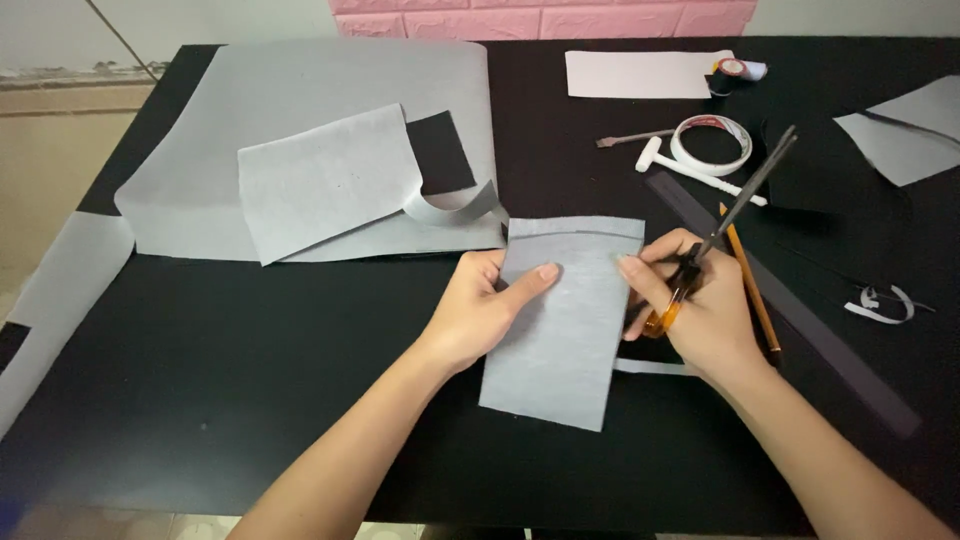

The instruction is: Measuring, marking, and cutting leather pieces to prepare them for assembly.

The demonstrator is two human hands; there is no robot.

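A grey rectangular piece of fabric [565, 340] lies on the black table [250, 340] in front of me. My left hand [480, 310] grips its left edge, thumb pressed on top. My right hand [700, 305] touches its right edge with the fingertips while holding scissors [735, 205] with orange handles. The blades are closed and point up and to the right, away from the fabric. A thin grey strip [655, 367] lies under my right wrist.
Larger grey fabric sheets [320, 150] lie at the back left. A pencil [750, 285] and a dark ruler [790, 310] sit right of my hand. Behind are a tape roll [710, 145], a white tool [690, 170], a white sheet [640, 73] and thread spools [735, 72].
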